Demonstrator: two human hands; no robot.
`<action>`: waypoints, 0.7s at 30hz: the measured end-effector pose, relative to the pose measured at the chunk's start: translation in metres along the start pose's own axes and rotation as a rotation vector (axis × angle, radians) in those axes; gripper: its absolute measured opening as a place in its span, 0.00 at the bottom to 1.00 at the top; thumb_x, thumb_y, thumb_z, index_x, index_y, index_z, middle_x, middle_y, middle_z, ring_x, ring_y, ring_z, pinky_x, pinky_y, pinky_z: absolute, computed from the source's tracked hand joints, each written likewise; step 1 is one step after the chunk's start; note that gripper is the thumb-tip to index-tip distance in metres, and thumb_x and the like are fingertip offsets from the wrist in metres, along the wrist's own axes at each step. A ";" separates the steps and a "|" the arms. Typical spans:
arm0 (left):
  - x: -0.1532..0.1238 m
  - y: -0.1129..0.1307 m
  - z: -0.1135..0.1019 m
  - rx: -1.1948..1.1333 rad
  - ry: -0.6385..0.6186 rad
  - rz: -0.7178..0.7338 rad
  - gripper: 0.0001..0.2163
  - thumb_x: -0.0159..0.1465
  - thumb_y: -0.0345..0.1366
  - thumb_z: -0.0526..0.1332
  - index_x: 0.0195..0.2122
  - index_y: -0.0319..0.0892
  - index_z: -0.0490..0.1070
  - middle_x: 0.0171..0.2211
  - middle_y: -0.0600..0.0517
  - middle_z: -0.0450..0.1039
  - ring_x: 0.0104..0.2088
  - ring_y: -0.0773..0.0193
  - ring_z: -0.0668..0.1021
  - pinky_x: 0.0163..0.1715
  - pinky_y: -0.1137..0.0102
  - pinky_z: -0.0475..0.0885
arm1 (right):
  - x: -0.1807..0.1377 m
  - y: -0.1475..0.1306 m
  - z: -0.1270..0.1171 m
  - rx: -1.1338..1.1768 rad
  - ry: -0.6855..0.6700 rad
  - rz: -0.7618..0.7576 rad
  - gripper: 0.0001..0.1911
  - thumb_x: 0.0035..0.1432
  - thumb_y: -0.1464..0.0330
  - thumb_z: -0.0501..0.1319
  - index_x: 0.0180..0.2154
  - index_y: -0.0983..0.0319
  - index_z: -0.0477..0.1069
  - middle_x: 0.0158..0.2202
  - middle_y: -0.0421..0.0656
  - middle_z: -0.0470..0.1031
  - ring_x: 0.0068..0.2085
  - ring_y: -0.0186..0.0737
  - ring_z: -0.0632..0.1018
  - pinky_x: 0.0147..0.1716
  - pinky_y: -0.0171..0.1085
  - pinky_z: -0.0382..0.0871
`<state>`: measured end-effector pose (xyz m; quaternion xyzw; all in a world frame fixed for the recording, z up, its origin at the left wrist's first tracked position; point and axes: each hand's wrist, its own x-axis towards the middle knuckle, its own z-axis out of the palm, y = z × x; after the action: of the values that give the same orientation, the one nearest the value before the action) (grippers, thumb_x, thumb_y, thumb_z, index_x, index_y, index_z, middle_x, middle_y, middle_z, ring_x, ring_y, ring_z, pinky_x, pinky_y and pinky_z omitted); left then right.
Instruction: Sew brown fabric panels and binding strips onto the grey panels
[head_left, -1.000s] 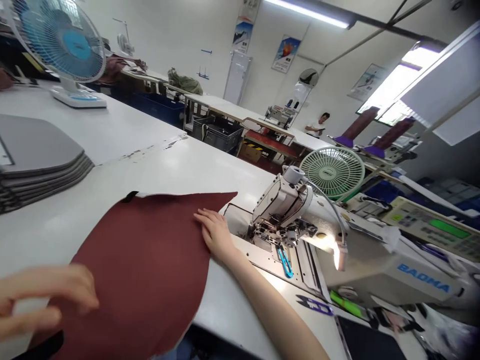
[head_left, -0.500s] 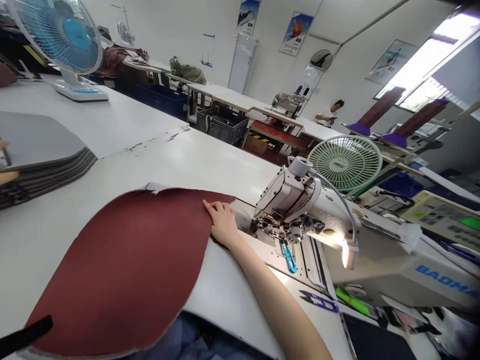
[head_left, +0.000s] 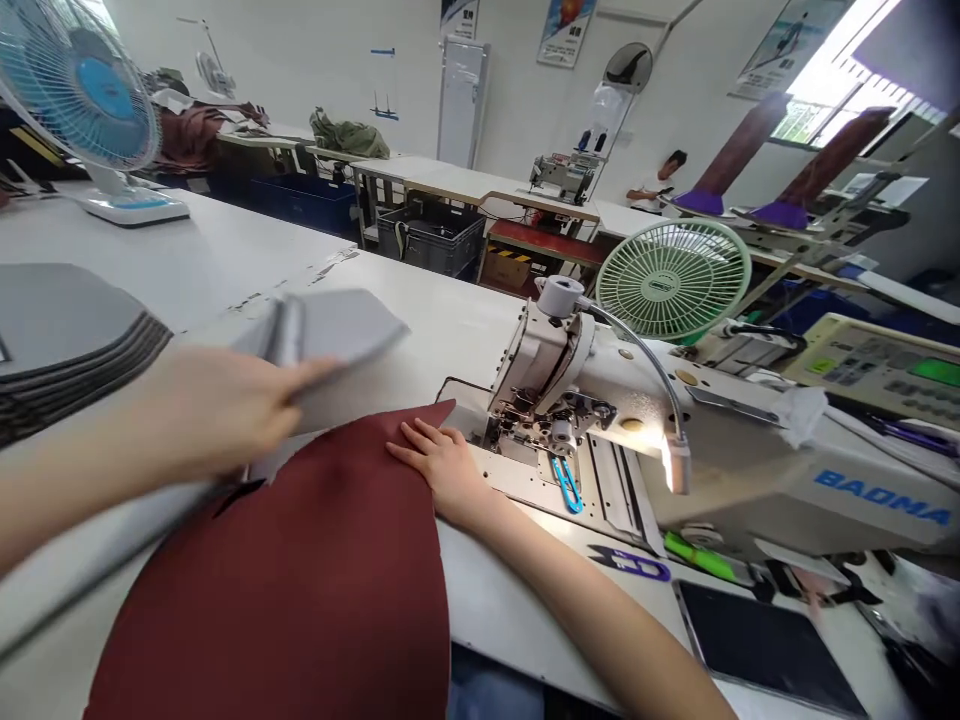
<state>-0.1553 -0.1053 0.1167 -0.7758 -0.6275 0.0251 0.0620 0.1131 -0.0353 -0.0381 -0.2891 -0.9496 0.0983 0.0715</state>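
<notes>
My left hand (head_left: pixel 225 410), smeared by motion, is closed on a grey fabric panel (head_left: pixel 360 322) that is lifted off the table, with a blurred, folded-looking part beside the fingers. Under my right hand (head_left: pixel 442 465) lies a large maroon fabric panel (head_left: pixel 300 600); the fingers are spread flat near its pointed far corner. A short black strip (head_left: pixel 238 495) shows at the maroon panel's left edge. Just right of my right hand stands the sewing machine head (head_left: pixel 547 380). A blurred dark edge runs below my left forearm; what it belongs to is unclear.
A stack of grey panels (head_left: pixel 82 350) lies at the left. Blue thread snips (head_left: pixel 568 485) rest on the machine bed, purple snips (head_left: pixel 630 562) and a black tablet (head_left: pixel 765 640) nearer me. A blue fan (head_left: pixel 105 90) and a green fan (head_left: pixel 671 280) stand beyond. A person (head_left: pixel 656 185) sits far back.
My left hand has come from the stack at the left edge toward the middle, carrying a grey panel. The maroon panel has turned and shifted nearer me; my right hand stays on it, fingers more spread.
</notes>
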 end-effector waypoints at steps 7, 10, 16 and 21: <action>0.060 0.141 0.063 -0.170 -0.334 0.320 0.13 0.63 0.40 0.54 0.35 0.39 0.75 0.29 0.43 0.78 0.30 0.50 0.78 0.34 0.59 0.71 | -0.062 0.011 0.004 0.041 0.003 -0.072 0.14 0.62 0.66 0.60 0.49 0.59 0.76 0.42 0.45 0.80 0.48 0.44 0.75 0.58 0.43 0.58; 0.077 0.143 0.075 -0.211 -0.253 0.464 0.12 0.59 0.44 0.58 0.34 0.40 0.73 0.38 0.42 0.77 0.40 0.47 0.77 0.43 0.55 0.71 | -0.073 0.014 0.006 0.058 -0.011 -0.073 0.10 0.62 0.66 0.61 0.44 0.60 0.76 0.39 0.45 0.80 0.46 0.44 0.75 0.56 0.44 0.59; 0.082 0.133 0.099 -0.399 -0.233 0.590 0.28 0.55 0.34 0.58 0.60 0.40 0.64 0.68 0.42 0.55 0.63 0.44 0.64 0.60 0.52 0.62 | -0.089 0.012 0.006 0.118 0.033 -0.120 0.21 0.65 0.64 0.58 0.58 0.58 0.69 0.57 0.47 0.73 0.56 0.47 0.70 0.60 0.45 0.55; 0.085 0.129 0.099 -0.407 -0.353 0.655 0.37 0.55 0.32 0.58 0.68 0.45 0.54 0.70 0.47 0.54 0.65 0.44 0.62 0.62 0.50 0.60 | -0.100 0.012 0.007 0.168 0.058 -0.121 0.25 0.66 0.63 0.56 0.63 0.57 0.64 0.60 0.45 0.71 0.58 0.47 0.69 0.61 0.46 0.54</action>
<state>-0.0236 -0.0428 0.0052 -0.9145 -0.3408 0.0516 -0.2119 0.2005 -0.0830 -0.0552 -0.2268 -0.9513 0.1647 0.1286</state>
